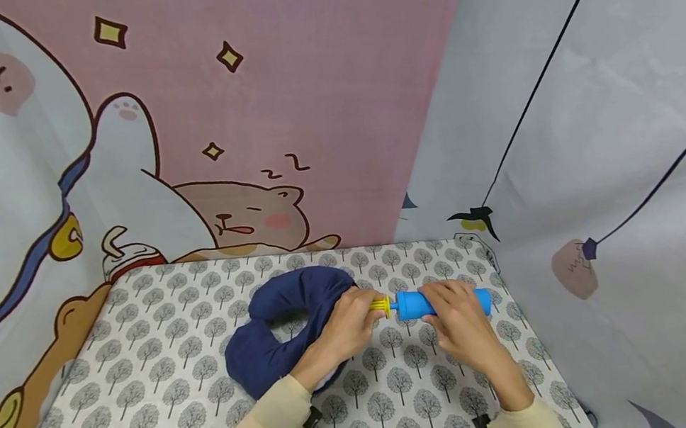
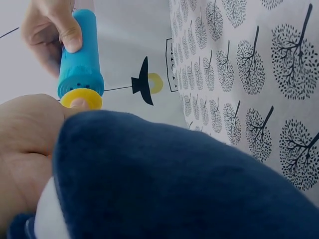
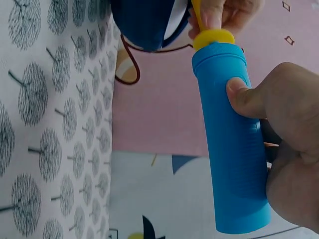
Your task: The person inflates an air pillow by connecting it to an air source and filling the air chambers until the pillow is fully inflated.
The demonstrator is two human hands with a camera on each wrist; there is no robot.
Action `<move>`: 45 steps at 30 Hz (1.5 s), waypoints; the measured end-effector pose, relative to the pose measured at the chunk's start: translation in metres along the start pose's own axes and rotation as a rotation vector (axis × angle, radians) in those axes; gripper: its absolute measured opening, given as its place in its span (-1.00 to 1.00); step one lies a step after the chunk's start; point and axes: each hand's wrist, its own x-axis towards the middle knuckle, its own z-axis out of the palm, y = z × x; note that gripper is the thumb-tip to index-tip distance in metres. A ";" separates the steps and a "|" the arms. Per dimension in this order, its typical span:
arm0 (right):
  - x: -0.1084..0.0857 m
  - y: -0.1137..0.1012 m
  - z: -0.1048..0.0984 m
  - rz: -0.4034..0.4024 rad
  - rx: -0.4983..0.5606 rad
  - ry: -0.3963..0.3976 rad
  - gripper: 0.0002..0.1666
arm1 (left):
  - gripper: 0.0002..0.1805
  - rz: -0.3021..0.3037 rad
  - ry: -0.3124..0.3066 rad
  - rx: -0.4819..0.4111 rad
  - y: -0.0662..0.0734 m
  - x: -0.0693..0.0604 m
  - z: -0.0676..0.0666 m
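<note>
A blue cylindrical hand pump [image 1: 415, 305] lies level across the front of my two hands. My right hand [image 1: 462, 321] grips its body, the thumb lying along the side in the right wrist view. With the fingers of my left hand [image 1: 346, 324] I pinch the pump's yellow end piece [image 1: 383, 304], which has a round flange [image 3: 215, 37]. A short thin blue stem joins it to the cylinder in the head view. The navy U-shaped neck pillow [image 1: 248, 358] sits by my left hand and wrist; part of it blocks the left wrist view.
Beneath everything is a table with a white tree-print cloth [image 1: 145, 381]. A cartoon-printed curtain [image 1: 329, 101] stands behind it, and a pale curtain [image 1: 642, 134] closes off the right side.
</note>
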 end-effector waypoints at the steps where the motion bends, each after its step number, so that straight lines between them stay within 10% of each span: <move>1: 0.001 -0.002 0.002 -0.002 -0.006 -0.004 -0.34 | -0.81 -0.003 -0.005 0.000 0.000 0.000 0.000; 28: -0.037 0.076 -0.063 0.151 0.057 -0.124 -0.35 | -0.78 -0.005 -0.030 -0.021 -0.001 0.002 -0.001; 45: -0.006 0.035 -0.029 0.009 0.066 -0.012 -0.37 | -0.92 -0.026 0.005 -0.010 0.003 0.006 -0.006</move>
